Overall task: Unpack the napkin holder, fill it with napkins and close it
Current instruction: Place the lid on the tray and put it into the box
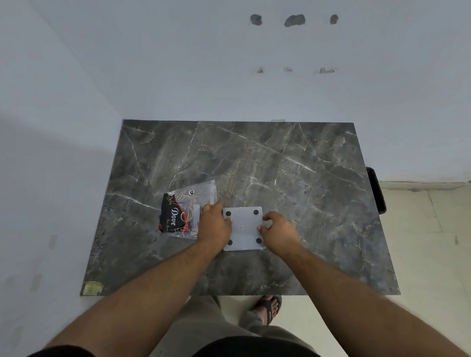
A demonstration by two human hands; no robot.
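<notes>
The white napkin holder [244,228] lies flat near the front middle of the grey marble table [284,167], its underside with four black round feet facing up. The left hand [215,226] grips its left edge and the right hand [279,231] pinches its right edge, fingers curled onto it. Just left, touching the left hand, lies a clear plastic packet [185,211] printed "Dove".
</notes>
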